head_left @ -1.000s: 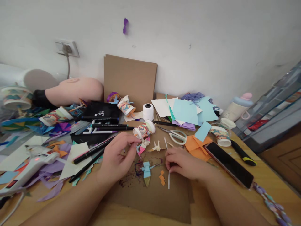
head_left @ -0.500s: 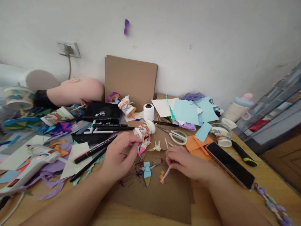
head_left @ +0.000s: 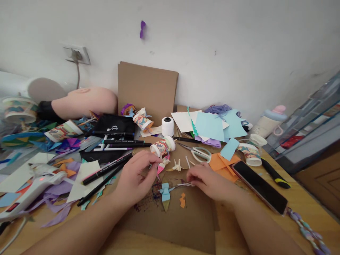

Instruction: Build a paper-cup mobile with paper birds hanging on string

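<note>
My left hand (head_left: pixel 138 173) is closed in a pinch beside a pink and cream paper piece (head_left: pixel 160 167); what its fingertips hold, if anything, is hidden. That piece lies just below a patterned paper cup (head_left: pixel 162 146) on its side. My right hand (head_left: pixel 205 179) pinches thin white strings (head_left: pixel 185 184), whose loose ends point left. Between the hands lie a light blue folded paper figure (head_left: pixel 165 192) with an olive tip and a small orange paper piece (head_left: pixel 182 200). A cream paper crane (head_left: pixel 178 165) sits farther back. All rest on a brown cardboard sheet (head_left: pixel 186 226).
Scissors (head_left: pixel 201 154), a thread spool (head_left: pixel 167 126) and blue paper (head_left: pixel 209 125) lie behind the hands. Orange paper (head_left: pixel 221 166) and a phone (head_left: pixel 259 186) are at right. Black markers (head_left: pixel 105 170), purple scraps (head_left: pixel 57 209) and a glue gun (head_left: pixel 34 191) with its light on crowd the left.
The white strings in my right hand have swung up from the orange piece and now point left toward the blue figure. My left hand stays nearly in place, still pinched.
</note>
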Tool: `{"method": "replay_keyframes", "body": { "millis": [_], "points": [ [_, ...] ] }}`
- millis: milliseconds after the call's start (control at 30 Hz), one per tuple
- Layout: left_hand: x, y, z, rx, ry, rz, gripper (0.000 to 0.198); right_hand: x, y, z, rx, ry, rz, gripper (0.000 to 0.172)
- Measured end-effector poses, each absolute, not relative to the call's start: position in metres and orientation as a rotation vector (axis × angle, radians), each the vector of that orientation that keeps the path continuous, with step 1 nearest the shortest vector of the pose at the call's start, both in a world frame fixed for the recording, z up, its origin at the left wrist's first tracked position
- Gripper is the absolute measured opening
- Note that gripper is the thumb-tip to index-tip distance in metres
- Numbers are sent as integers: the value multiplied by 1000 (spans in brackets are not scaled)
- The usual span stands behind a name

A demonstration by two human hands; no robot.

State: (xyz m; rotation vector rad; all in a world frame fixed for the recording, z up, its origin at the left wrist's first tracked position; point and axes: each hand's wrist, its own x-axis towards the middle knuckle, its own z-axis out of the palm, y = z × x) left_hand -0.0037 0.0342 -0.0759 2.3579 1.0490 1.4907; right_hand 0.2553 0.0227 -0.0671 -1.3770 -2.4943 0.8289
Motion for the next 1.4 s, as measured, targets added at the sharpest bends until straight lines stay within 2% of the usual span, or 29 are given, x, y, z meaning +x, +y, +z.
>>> {"method": "replay_keyframes", "body": {
  "millis": [233,367,433,533,633,933,1033,1167,1400],
  "points": [
    [0,29,-66,2467,993,1321,17,258,22,-70,-1384,-2431,856,20],
    [15,15,-60,2745,904,971,17,258,23,-73,-1392,-2403,864,21],
    [24,8,-64,2841,885,764,26,258,25,-75,-1397,-2402,860,21],
    [32,4,-74,2872,925,577,52,258,27,-78,-1407,-2393,855,21],
    [33,5,-81,2847,922,467,64,256,27,-82,-1412,-2382,860,20],
    [35,6,-86,2806,893,428,68,252,28,-82,-1337,-2239,920,20],
    [35,6,-88,2803,901,471,66,255,31,-78,-1267,-2077,925,21],
    [36,6,-87,2805,908,488,66,258,36,-69,-1153,-1762,914,13],
    [37,5,-86,2837,901,447,69,273,43,-40,-972,-1173,691,32]
  ]
}}
